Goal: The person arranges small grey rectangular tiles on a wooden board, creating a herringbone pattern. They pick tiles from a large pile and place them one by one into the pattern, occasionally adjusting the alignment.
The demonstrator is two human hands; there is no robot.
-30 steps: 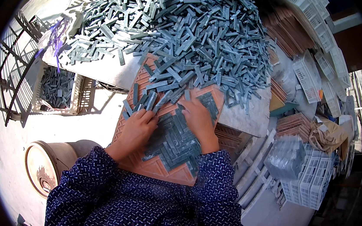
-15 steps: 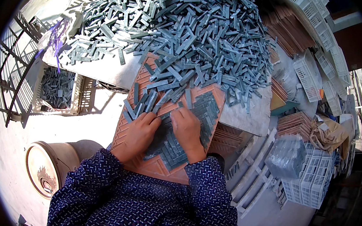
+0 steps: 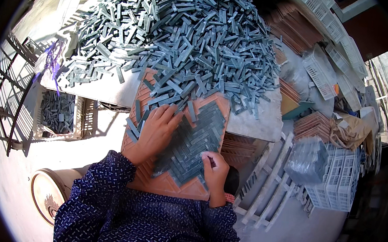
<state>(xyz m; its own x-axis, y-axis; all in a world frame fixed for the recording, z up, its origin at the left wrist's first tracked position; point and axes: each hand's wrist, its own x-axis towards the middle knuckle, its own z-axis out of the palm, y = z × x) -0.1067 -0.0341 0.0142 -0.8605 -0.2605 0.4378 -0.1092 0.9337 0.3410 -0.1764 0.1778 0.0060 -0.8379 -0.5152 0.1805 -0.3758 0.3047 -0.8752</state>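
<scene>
- A heap of grey-green rectangular stone strips point(image 3: 202, 35) lies beyond the tray, presumably within easy reach.
- The orange-brown ridged rectangular tray point(image 3: 168, 190) lies under both hands; its ridges likely align the dark-green herringbone-laid strips point(image 3: 188, 141).
- Left hand point(image 3: 154, 133): palm down, fingertips hidden; grip cannot be told.
- Right hand point(image 3: 216, 170): curled, thumb against forefinger, no strip visible.

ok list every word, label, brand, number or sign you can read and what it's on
None can be read.
Grey-green strip tiles and orange herringbone tray: no lettering visible.
Crumpled brown paper: pale patch, too small to tell if printed.
Orange patch near white plastic crate: too small to tell.
</scene>
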